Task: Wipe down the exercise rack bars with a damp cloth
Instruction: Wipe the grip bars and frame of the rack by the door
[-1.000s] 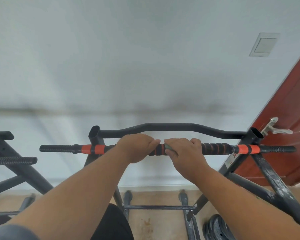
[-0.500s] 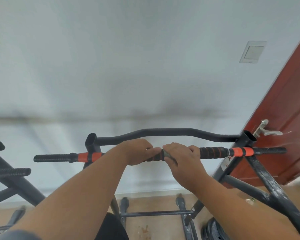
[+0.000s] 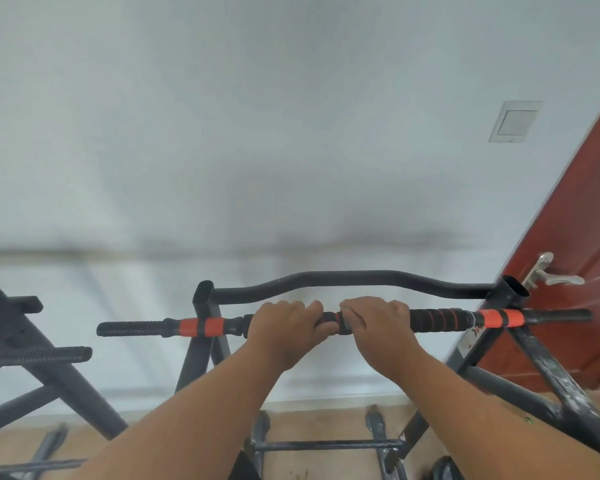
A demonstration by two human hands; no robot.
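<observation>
A black straight bar with orange bands and ribbed foam grips runs across the black exercise rack. Both hands wrap over its middle, side by side. My left hand grips the bar bare. My right hand closes on a small grey-green cloth, of which only a sliver shows at the thumb, pressed against the bar. Behind it, a curved black bar spans the rack's two uprights.
A second black rack stands at the left. A red-brown door with a metal handle is close on the right, a white wall ahead with a switch plate. Weight plates lie on the tan floor below.
Both hands stay on the middle of the bar. The view has drifted slightly, and my right hand has shifted a little along the bar with the cloth.
</observation>
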